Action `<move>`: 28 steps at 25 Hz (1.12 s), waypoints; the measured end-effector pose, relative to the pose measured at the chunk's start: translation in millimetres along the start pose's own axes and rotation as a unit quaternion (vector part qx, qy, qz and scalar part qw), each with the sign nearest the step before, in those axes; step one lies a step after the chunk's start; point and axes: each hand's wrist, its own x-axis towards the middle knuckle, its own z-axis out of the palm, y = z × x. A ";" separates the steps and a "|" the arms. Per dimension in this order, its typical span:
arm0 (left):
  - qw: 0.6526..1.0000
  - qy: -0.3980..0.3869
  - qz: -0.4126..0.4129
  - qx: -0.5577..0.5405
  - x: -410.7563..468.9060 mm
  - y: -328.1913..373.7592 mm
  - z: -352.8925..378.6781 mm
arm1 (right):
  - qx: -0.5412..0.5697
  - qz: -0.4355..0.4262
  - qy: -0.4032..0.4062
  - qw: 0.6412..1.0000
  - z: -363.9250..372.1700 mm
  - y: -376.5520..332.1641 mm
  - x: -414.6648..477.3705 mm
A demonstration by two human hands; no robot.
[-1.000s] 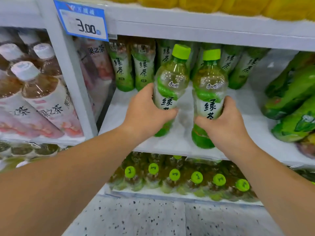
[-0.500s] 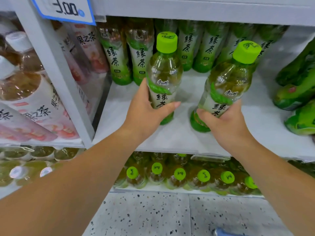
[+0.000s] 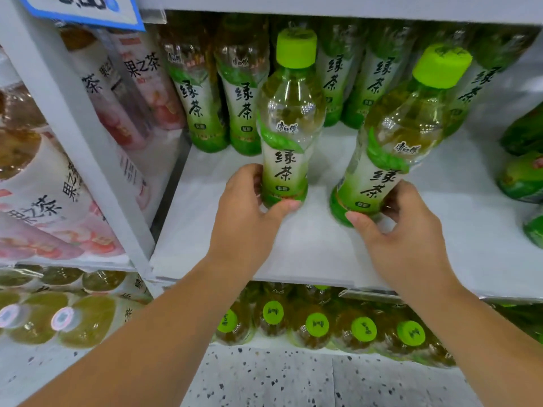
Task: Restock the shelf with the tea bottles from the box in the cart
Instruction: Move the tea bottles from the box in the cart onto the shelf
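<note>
Head view: my left hand (image 3: pixel 249 212) and right hand (image 3: pixel 402 230) each grip a green tea bottle low, sliding both toward the far row.

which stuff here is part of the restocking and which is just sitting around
Part of the job:
upright green tea bottle, held by the left hand
tilted green tea bottle, held by the right hand
white shelf
back row of green tea bottles

Just there:
pink fruit tea bottles
price tag
lower-shelf bottles
green packs at right

Blue price tag (image 3: pixel 88 13), speckled floor (image 3: pixel 264 377)
</note>
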 end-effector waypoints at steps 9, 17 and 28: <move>0.994 0.094 -0.012 0.059 56.5 12.6 37.5 | 0.001 -0.036 0.026 0.999 28.7 1.4 75.8; 0.987 0.159 -0.028 0.023 75.6 -2.2 52.4 | 0.060 -0.044 0.030 0.997 43.1 8.6 105.5; 0.983 0.180 -0.014 0.028 70.8 -4.8 55.9 | 0.130 -0.059 -0.010 0.990 46.6 21.4 112.2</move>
